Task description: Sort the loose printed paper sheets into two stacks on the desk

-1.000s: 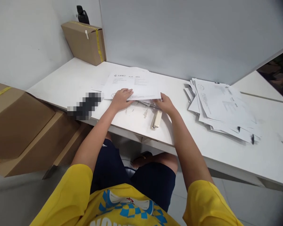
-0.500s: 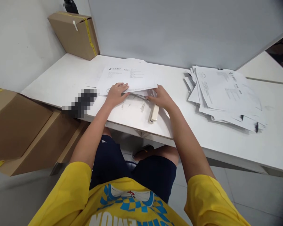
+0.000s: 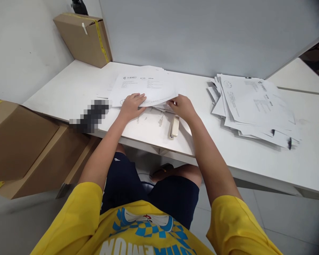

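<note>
Printed sheets of paper (image 3: 146,83) lie in a loose pile at the middle of the table. Across the lower left of the top sheet my left hand (image 3: 133,105) rests flat, fingers outstretched and thumb apart. My right hand (image 3: 182,106) is at the pile's lower right corner, its fingers curled and pinching the sheet's edge, which is lifted a little. Other sheets show under that raised edge. Just below the right hand lies a cream stapler (image 3: 174,127), touched by neither hand.
A second, uneven stack of printed papers (image 3: 255,106) sits to the right on the white table (image 3: 268,163). A cardboard box (image 3: 82,39) stands at the back left corner. More cardboard boxes (image 3: 23,141) are at the left, below the table edge. A grey partition (image 3: 202,35) rises behind.
My right hand has shifted slightly up, its fingers curling more at the sheet's corner. The sheet's right edge now bends upward. My left hand has barely moved.
</note>
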{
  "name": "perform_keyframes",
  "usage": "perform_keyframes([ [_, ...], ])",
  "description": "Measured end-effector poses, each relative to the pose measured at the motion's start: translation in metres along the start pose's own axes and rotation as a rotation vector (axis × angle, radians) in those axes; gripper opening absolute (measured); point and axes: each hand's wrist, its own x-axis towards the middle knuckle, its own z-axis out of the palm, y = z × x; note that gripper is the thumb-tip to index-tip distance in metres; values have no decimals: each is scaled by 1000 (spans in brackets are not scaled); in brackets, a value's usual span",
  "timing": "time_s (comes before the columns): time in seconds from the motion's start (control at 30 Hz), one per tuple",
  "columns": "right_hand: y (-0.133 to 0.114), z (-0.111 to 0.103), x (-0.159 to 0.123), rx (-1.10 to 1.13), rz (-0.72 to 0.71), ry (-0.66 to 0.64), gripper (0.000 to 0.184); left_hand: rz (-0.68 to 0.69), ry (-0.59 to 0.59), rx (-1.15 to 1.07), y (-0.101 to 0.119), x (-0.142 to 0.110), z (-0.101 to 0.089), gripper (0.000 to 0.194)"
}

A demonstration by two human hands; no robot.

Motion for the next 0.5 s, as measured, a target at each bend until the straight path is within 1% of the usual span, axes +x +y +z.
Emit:
perform_keyframes([
  [0.13, -11, -11, -7, 114, -29, 112, 25, 33, 11, 12, 5, 0, -5, 51],
  [0.23, -21, -20, -16, 284, -74, 203, 27, 36, 33, 18, 8, 0, -9, 52],
  [0.33, -26, -27, -21, 446, -74, 309, 30, 35, 30, 23, 7, -1, -10, 59],
  [0.43, -18, -28, -17, 611, -14, 385, 40, 42, 19, 23, 6, -2, -10, 66],
  [0.5, -5, -23, -11, 710, 99, 413, 50, 48, 26, 24, 6, -2, -10, 64],
])
